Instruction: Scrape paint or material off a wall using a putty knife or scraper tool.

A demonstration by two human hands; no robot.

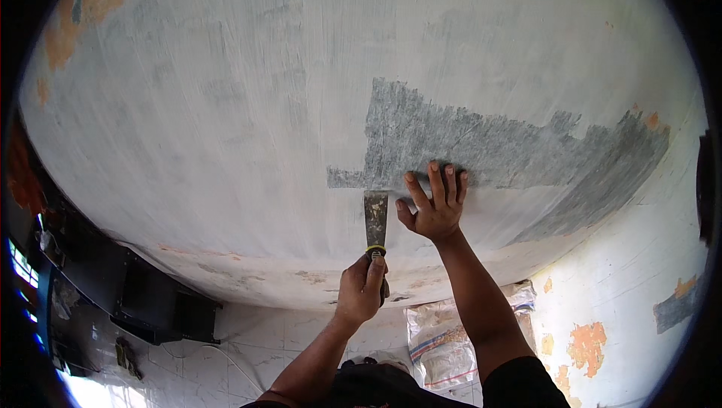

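My left hand (pixel 361 289) grips the dark handle of a putty knife (pixel 376 219), thumb laid along it. A yellow-green band rings the base of its worn, spotted blade. The blade points up, its edge at the lower border of a bare grey patch (pixel 440 137) on the whitish painted wall (pixel 242 126). My right hand (pixel 434 205) lies on the wall just right of the blade, fingers spread and holding nothing. Its fingertips reach onto the grey patch, which runs right to the wall's corner and has ragged upper edges.
Orange patches (pixel 84 7) show at the wall's upper left. The adjoining right wall (pixel 626 272) has peeled spots. A plastic sack (pixel 443 346) lies on the marbled tile floor (pixel 254 329). At lower left stands a black furniture unit (pixel 163 295), with a pale cable (pixel 231 360) nearby.
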